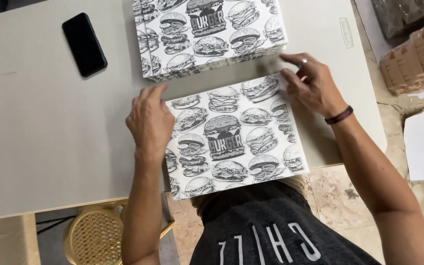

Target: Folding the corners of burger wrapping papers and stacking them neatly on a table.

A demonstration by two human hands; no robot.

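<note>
While lying flat, both hands, left hand [149, 120] and right hand [312, 84], press the printed sheet [234, 135].

Both hands [231, 105] on printed box [234, 137]

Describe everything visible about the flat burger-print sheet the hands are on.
The flat printed sheet looks like thin card or paper, white with black line drawings of burgers and a dark burger emblem at its middle. It lies flat and slightly skewed on the pale table, its near edge overhanging the table's edge toward the person. The left hand rests on its left edge; the right hand presses its far right corner. A stack of like sheets lies just beyond, apart from it.
</note>
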